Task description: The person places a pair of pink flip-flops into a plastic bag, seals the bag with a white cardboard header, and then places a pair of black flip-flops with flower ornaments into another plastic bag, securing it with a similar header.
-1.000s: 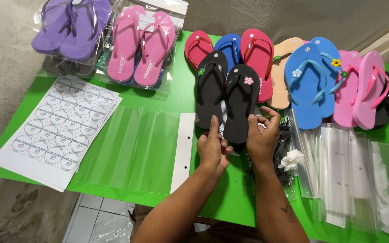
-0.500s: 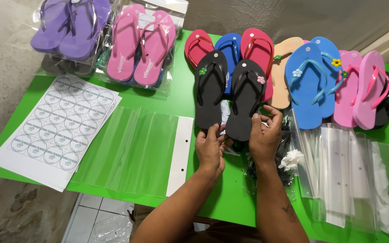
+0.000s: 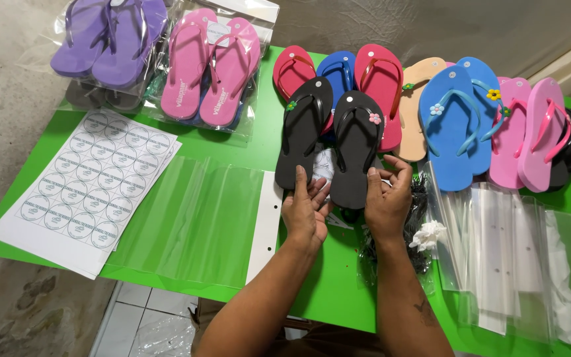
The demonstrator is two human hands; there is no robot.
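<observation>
Two black flip-flops lie side by side on the green table (image 3: 232, 152). The left black flip-flop (image 3: 304, 135) has a small green flower on its strap, the right black flip-flop (image 3: 355, 149) a pink one. My left hand (image 3: 305, 210) rests on the heel of the left one, fingers spread. My right hand (image 3: 387, 197) touches the heel edge of the right one, fingers curled at its side. A round white sticker (image 3: 324, 165) shows in the gap between the two soles.
Sheets of round white labels (image 3: 87, 188) lie at left, clear plastic bags (image 3: 190, 221) beside them. Bagged purple (image 3: 110, 39) and pink (image 3: 213, 66) flip-flops sit at the back. Loose red, blue, beige and pink flip-flops (image 3: 457, 122) lie right, above more clear bags (image 3: 517, 258).
The two black flip-flops have been spread apart, opening a gap that shows the white sticker. Both hands have moved slightly outward with the heels.
</observation>
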